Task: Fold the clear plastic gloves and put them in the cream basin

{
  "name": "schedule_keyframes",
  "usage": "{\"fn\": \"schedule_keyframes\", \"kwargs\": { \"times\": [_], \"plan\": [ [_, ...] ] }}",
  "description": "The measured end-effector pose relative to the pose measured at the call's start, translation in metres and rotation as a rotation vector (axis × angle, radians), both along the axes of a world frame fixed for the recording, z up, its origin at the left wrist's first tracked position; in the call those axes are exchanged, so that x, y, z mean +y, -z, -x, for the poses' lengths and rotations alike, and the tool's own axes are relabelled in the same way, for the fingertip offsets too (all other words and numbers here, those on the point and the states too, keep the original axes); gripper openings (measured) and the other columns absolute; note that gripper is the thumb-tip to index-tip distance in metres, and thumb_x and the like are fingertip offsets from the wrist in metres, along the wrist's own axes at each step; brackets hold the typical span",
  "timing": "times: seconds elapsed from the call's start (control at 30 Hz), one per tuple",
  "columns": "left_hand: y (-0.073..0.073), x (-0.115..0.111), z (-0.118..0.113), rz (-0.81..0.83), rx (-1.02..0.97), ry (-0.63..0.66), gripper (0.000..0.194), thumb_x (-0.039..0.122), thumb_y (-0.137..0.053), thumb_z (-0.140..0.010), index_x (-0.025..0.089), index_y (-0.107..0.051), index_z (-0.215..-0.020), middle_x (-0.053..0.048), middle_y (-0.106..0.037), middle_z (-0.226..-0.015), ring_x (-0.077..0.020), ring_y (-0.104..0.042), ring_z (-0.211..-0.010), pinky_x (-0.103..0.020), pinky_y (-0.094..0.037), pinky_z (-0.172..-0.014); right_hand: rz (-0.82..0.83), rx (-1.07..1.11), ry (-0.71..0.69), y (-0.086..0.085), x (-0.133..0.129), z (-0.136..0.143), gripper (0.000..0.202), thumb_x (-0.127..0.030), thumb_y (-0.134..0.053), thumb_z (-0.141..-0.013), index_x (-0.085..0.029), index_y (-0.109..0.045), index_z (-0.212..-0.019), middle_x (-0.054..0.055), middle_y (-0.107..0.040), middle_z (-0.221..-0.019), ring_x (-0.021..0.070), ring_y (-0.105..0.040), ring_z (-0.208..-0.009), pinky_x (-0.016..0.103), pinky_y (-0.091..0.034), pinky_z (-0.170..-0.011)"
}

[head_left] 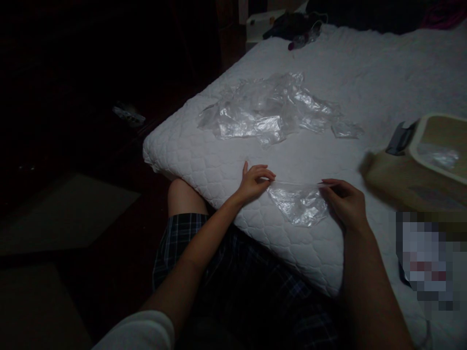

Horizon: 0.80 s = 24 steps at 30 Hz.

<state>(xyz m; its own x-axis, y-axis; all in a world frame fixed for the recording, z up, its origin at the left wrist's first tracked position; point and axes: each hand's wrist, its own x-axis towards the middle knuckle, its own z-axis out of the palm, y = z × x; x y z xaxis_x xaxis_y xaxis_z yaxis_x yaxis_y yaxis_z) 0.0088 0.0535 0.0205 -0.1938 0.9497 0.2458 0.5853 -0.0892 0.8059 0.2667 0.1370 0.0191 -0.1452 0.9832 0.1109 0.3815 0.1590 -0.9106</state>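
1. Nearest camera: white sleeve (140, 330) on the left arm, bottom edge of view; dark plaid shorts (219, 265) on the person's lap beside it.
2. Left hand (256, 181): thumb and index fingertip pinched together on the left end of a small, clear, thin plastic bag (301, 206). Other fingers loosely spread.
3. Right hand (346, 201): thumb and index pinched on the right end of the same bag, remaining fingers curled.
4. Bag's upper edge runs straight between the two hands; body hangs crinkled below it, at the near edge of a bed with a white quilted cover (317, 257).
5. Beyond the hands, on the bed: loose, spread-out pile of crumpled clear plastic bags (262, 109).
6. Right of the right hand: beige plastic bin with rounded corners (386, 177), grey latch-like part (400, 138) on its rim, some clear plastic (440, 155) inside.
7. Below the bin: pixelated item (425, 257), can't identify.
8. Far edge of bed: clear bottle-like item with purple end (299, 42); probably a bottle, too dim to confirm.
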Motion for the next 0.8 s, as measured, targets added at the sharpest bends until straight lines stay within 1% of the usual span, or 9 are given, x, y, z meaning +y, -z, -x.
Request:
{"fn": "schedule_keyframes", "kwargs": {
  "times": [0.07,0.1,0.27,0.37,0.47,0.6,0.7,0.8],
  "plan": [
    [0.001,0.001,0.000,0.010,0.009,-0.011,0.017,0.009,-0.063,-0.075,0.025,-0.067,-0.076,0.004,-0.073,-0.094,-0.0169,-0.058,-0.118,-0.054,0.003,-0.120,0.014,-0.016,0.003,0.001,0.001,-0.002,0.018,-0.031,-0.073,-0.067,-0.024,-0.073,-0.084,0.002,-0.071,-0.080,0.0199,-0.065,-0.072,0.035,-0.053,-0.067],
    [0.002,0.001,0.000,0.012,0.017,-0.015,0.019,0.008,-0.061,-0.075,0.026,-0.067,-0.075,0.005,-0.073,-0.093,-0.0167,-0.058,-0.118,-0.054,0.003,-0.120,0.015,-0.015,-0.001,0.002,0.002,-0.003,0.017,-0.030,-0.073,-0.067,-0.024,-0.073,-0.082,0.002,-0.071,-0.080,0.0201,-0.066,-0.073,0.035,-0.053,-0.067],
    [0.008,0.002,-0.002,-0.020,0.044,-0.010,0.020,0.007,-0.058,-0.076,0.025,-0.066,-0.072,0.006,-0.073,-0.092,-0.0162,-0.058,-0.118,-0.054,0.002,-0.120,-0.027,0.053,-0.071,0.003,0.004,-0.005,0.010,-0.025,-0.069,-0.069,-0.028,-0.072,-0.079,0.001,-0.071,-0.088,0.0224,-0.067,-0.089,0.041,-0.052,-0.085],
    [0.010,0.001,-0.002,-0.049,0.058,-0.010,0.020,0.008,-0.058,-0.076,0.025,-0.066,-0.071,0.005,-0.073,-0.092,-0.0159,-0.058,-0.118,-0.054,0.001,-0.120,-0.067,0.079,-0.104,0.002,0.004,-0.005,0.013,-0.022,-0.063,-0.070,-0.028,-0.071,-0.078,0.002,-0.072,-0.092,0.0235,-0.066,-0.095,0.043,-0.051,-0.090],
    [0.009,0.001,-0.002,-0.061,0.080,-0.010,0.020,0.009,-0.057,-0.076,0.025,-0.066,-0.071,0.005,-0.073,-0.094,-0.0156,-0.058,-0.117,-0.053,0.000,-0.121,-0.088,0.106,-0.123,0.002,0.005,-0.006,0.016,-0.020,-0.060,-0.070,-0.029,-0.071,-0.076,0.002,-0.072,-0.093,0.0238,-0.065,-0.098,0.044,-0.049,-0.094],
    [0.004,-0.001,-0.002,-0.022,0.130,0.004,0.022,0.008,-0.053,-0.076,0.026,-0.065,-0.070,0.005,-0.072,-0.100,-0.0159,-0.056,-0.119,-0.054,0.000,-0.121,-0.098,0.113,-0.131,0.002,0.006,-0.007,0.016,-0.023,-0.056,-0.073,-0.028,-0.071,-0.075,0.002,-0.071,-0.090,0.0229,-0.065,-0.095,0.043,-0.048,-0.092],
    [0.000,-0.003,-0.003,-0.012,0.198,0.043,0.020,0.010,-0.054,-0.075,0.025,-0.065,-0.069,0.004,-0.071,-0.104,-0.0182,-0.053,-0.122,-0.055,0.003,-0.120,-0.146,0.032,-0.136,0.001,0.004,-0.004,0.011,-0.026,-0.059,-0.075,-0.026,-0.070,-0.077,0.003,-0.070,-0.090,0.0222,-0.064,-0.091,0.043,-0.049,-0.089],
    [0.000,-0.006,-0.008,-0.048,0.290,0.052,0.011,0.015,-0.058,-0.073,0.024,-0.065,-0.070,0.002,-0.069,-0.108,-0.0229,-0.047,-0.128,-0.057,0.009,-0.119,-0.226,-0.069,-0.125,0.004,0.002,-0.001,0.008,-0.024,-0.062,-0.072,-0.024,-0.068,-0.078,0.004,-0.068,-0.090,0.0213,-0.064,-0.088,0.041,-0.051,-0.084]
  ]
}}
